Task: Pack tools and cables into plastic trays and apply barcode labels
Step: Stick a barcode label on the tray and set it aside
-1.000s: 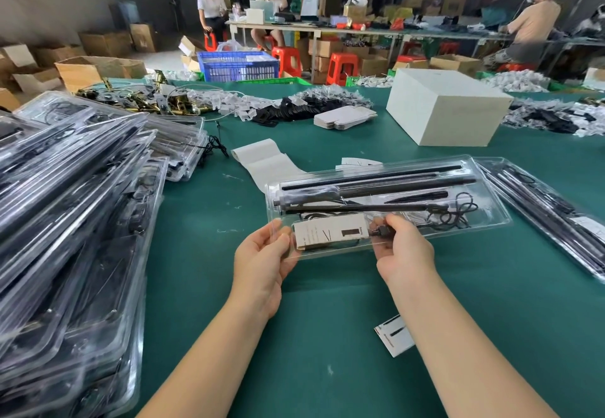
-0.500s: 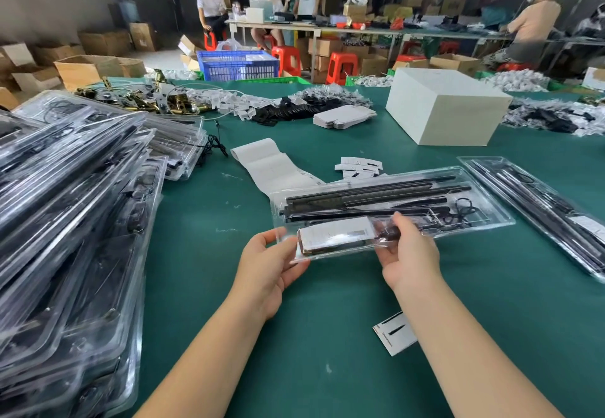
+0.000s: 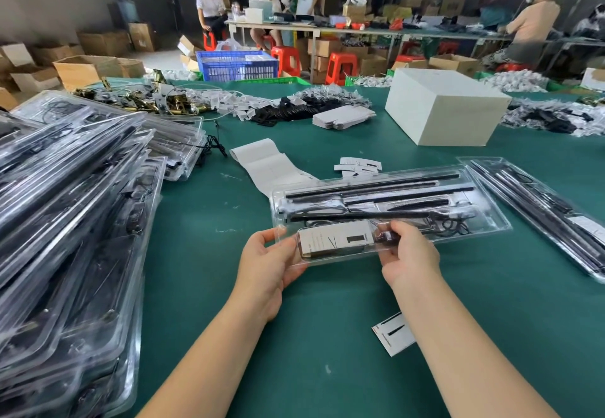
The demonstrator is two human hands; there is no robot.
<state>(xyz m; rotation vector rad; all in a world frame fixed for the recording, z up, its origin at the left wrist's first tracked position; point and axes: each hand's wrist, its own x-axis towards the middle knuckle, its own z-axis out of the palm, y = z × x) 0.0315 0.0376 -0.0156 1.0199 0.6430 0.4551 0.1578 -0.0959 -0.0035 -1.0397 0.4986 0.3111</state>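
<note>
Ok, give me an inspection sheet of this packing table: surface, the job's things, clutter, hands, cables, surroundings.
Surface: green table, covered in work goods.
Job's things: clear plastic tray holding black rods and a white card; second filled tray to its right; stack of filled trays at left.
Clutter: label backing strip, loose labels, one card near the right forearm, white box.
Hands: left hand grips the tray's near left corner; right hand pinches its near edge.
Cables: thin black cable coiled inside the tray.
Surroundings: cardboard boxes, blue crate, red stools, people at far tables.
</note>
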